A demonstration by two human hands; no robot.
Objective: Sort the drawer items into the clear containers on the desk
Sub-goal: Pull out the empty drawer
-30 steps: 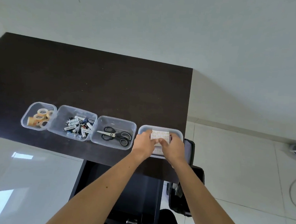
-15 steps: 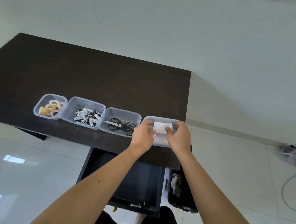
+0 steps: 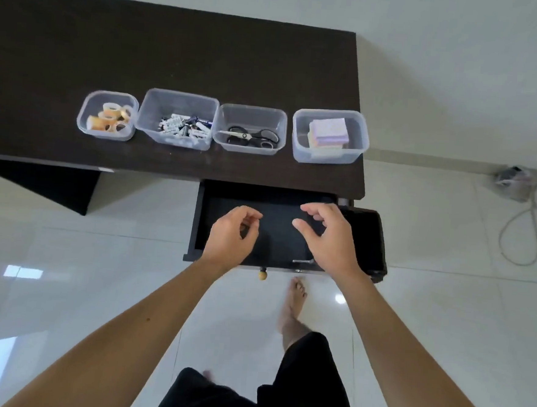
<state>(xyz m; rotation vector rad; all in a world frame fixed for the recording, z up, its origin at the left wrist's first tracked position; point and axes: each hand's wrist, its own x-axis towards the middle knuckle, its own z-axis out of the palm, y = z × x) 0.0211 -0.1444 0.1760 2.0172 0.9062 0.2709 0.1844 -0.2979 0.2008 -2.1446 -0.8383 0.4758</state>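
Note:
Several clear containers stand in a row on the dark desk (image 3: 176,44). From left they hold tape rolls (image 3: 109,119), batteries (image 3: 183,127), black scissors (image 3: 249,135) and a stack of pastel sticky notes (image 3: 328,132). The sticky-note container (image 3: 299,148) is the rightmost, near the desk corner. Below the desk edge the black drawer (image 3: 278,232) is pulled out and its visible floor is bare. My left hand (image 3: 233,236) and my right hand (image 3: 328,236) hover over the drawer, fingers loosely curled and apart, holding nothing.
A small round knob (image 3: 262,274) sticks out of the drawer front. A dark bin (image 3: 369,239) sits right of the drawer. A grey cable (image 3: 526,227) and a power strip lie on the white tiled floor at right. My bare foot (image 3: 293,303) stands below the drawer.
Both hands have let go of the sticky notes in the rightmost container and pulled back down over the open drawer. The camera has tilted downward.

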